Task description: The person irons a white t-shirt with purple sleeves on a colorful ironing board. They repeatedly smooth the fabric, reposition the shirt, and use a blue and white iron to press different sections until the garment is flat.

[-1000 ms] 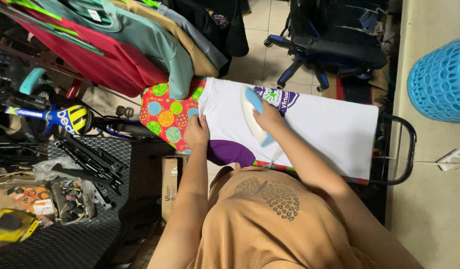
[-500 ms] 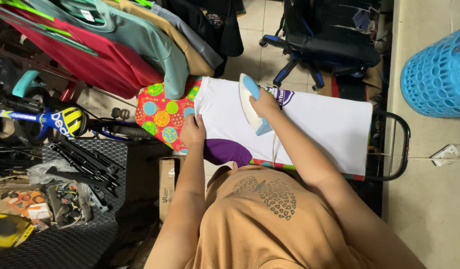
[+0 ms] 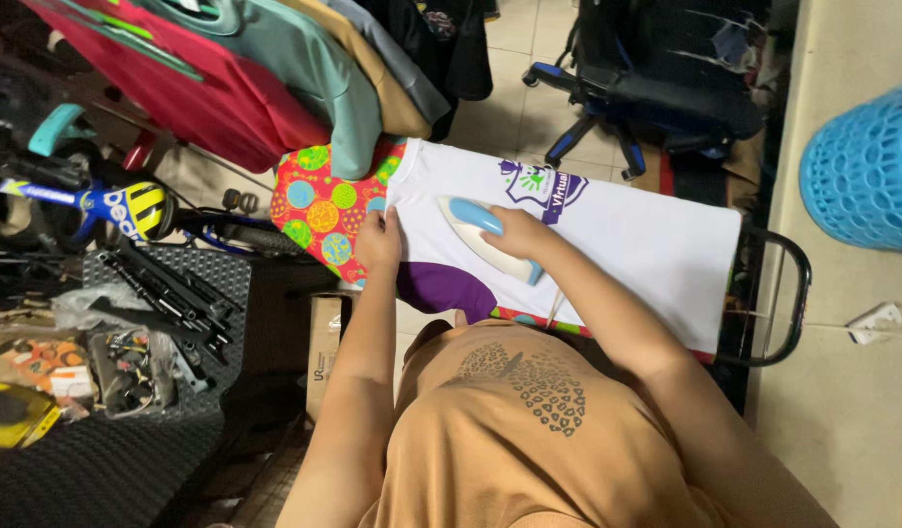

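White cotton is covering most of the scene's middle: a white T-shirt with a purple sleeve and a printed chest emblem (image 3: 607,244) is lying flat along an ironing board with a red cover of coloured circles (image 3: 319,210), its collar end toward the board's narrow nose and its hem toward the black metal end frame (image 3: 793,293). On the shirt's upper chest a white and pale blue electric iron (image 3: 485,235) is resting, its long axis slanting across the shirt, its tip pointing at the collar and left hand. The right hand (image 3: 517,233) is wrapping closed around the iron's handle. The left hand (image 3: 379,240) is pressing flat, fingers spread, on the shirt's shoulder edge, just beside the iron's tip.
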